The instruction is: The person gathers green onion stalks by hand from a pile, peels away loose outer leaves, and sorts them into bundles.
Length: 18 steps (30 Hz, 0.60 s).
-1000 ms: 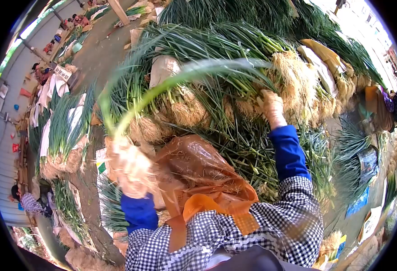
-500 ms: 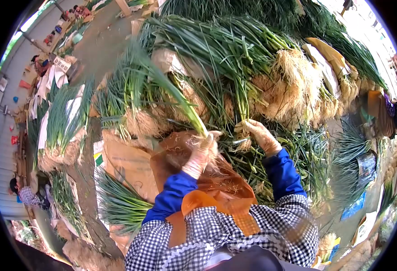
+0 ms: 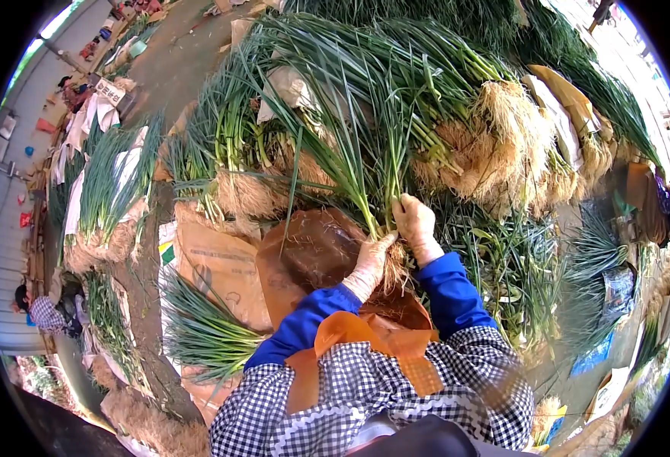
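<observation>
My left hand (image 3: 371, 260) is closed around the lower ends of several green onions (image 3: 359, 190), whose leaves fan up and to the left. Right beside it, my right hand (image 3: 416, 221) grips the pale stems of more green onions (image 3: 394, 164) standing nearly upright. The two hands almost touch, and the stems meet between them. Stringy roots (image 3: 397, 266) hang below, by the left hand's fingers. Under the hands spreads a brown apron (image 3: 304, 247) scattered with root bits. How many stalks each hand holds is hard to tell.
Large heaps of rooted green onions (image 3: 503, 137) lie ahead. A smaller bundle (image 3: 236, 190) sits ahead-left. Rootless-looking green onions (image 3: 213, 327) rest on sacking (image 3: 221, 266) at my left. Loose leaves (image 3: 503, 266) cover the ground at right. Another person (image 3: 49, 314) is far left.
My hands were apart and have come together. The left hand moved right and lower with its stalks, which were blurred and leaning left. The right hand shifted left, still gripping its green onions.
</observation>
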Available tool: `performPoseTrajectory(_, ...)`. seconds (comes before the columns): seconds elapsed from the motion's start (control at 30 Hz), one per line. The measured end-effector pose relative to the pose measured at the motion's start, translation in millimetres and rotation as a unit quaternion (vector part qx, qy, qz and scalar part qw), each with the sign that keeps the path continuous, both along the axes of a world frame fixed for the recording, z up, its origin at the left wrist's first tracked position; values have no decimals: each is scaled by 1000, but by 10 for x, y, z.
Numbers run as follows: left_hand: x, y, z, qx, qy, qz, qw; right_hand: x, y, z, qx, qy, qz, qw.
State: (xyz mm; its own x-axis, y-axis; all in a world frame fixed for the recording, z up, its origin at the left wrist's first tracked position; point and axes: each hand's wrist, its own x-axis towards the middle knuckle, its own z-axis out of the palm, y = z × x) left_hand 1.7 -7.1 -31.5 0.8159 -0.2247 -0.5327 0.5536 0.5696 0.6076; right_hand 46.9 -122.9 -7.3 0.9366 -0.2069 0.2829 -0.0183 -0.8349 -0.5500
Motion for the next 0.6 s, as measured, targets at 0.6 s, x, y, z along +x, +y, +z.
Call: performPoseTrajectory(0.6,28,209,-84,-29,-14,-46,998,-460,-373,351,108,95,105,984)
